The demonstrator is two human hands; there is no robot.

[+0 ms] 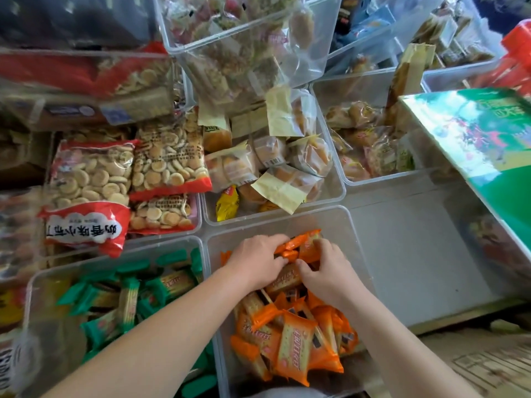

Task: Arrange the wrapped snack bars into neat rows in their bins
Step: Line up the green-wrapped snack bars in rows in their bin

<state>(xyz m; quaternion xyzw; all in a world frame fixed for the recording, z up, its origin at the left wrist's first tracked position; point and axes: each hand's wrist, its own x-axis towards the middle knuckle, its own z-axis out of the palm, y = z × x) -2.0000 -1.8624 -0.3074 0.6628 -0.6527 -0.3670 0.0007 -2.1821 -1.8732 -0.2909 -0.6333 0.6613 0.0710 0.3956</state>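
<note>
Far left: a clear bin [40,326] of green-wrapped bars [126,300] lying crisscross. Behind it are red bags of round biscuits [92,179]. Centre: the middle bin [342,225] carries the orange snack bars [296,343], most of them heaped loose at its near end and tilted every way. The left hand [255,262] reaches into the far end, its fingers [273,239] curled over a bunch of orange bars [301,244]. The right hand [326,271] meets it from the other side, fingers [324,245] curled round the same bunch, so the bunch sits pinched between both hands. A flat bar [284,280] lies just beneath the thumbs. Behind this bin, another bin holds wrapped buns [273,156]. Far right: a green box [474,133] leans tilted over the neighbouring bins.
</note>
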